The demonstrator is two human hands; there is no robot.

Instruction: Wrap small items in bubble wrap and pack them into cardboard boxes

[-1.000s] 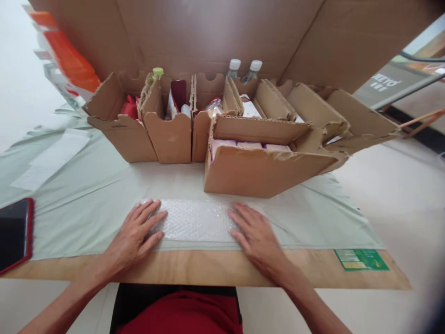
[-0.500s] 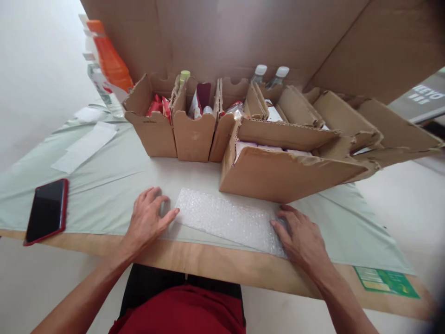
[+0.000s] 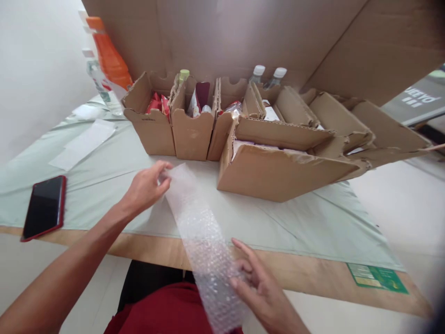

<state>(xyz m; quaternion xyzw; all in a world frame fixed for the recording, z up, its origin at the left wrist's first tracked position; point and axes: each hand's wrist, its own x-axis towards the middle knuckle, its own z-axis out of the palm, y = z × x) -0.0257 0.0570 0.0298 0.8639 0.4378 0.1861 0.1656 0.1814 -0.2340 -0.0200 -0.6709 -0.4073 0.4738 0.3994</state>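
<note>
A strip of clear bubble wrap (image 3: 205, 232) slants from the tabletop down over the front edge, above my lap. My left hand (image 3: 148, 185) is closed on its far left corner, pinching it between thumb and fingers. At the strip's right edge, lower down, is my right hand (image 3: 259, 283). Its thumb and curled fingers close on that edge, while the index finger stretches out away from the film. The near end of the strip hangs in front of my red shirt (image 3: 167, 311).
Several cardboard bins (image 3: 194, 134) with packets stand at the back; a wide bin (image 3: 278, 171) sits nearer, right of centre. An orange bottle (image 3: 109, 55) is back left. A phone (image 3: 45, 206), paper slips (image 3: 83, 144) and a green packet (image 3: 377, 278) lie on the table.
The bubble wrap was lying flat across the table; it is now lifted and swung round toward me. My left hand has moved forward onto its corner, and my right hand has come left and closer.
</note>
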